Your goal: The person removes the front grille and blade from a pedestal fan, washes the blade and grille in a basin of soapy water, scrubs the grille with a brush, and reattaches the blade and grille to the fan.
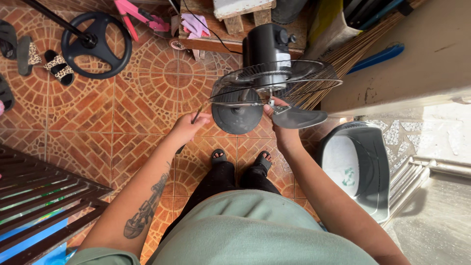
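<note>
A black fan [267, 73] is standing on the tiled floor [98, 113], near the wooden table [230, 29] at its far edge, its wire guard [274, 81] tilted forward. The right hand [275, 110] is gripping a grey blade [299, 118] at the hub. The left hand [189, 125] is pinching a thin screwdriver [196, 117] just beside the guard.

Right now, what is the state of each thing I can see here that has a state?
Fan: front guard off, blades bare, not blurred.
Rear wire guard: mounted behind the blades.
Fan blade: held at the hub by the right hand.
Thin tool: gripped in the left hand, away from the fan.
Dustpan: leaning against the step.
Sandals: off, lying on the floor tiles.
</note>
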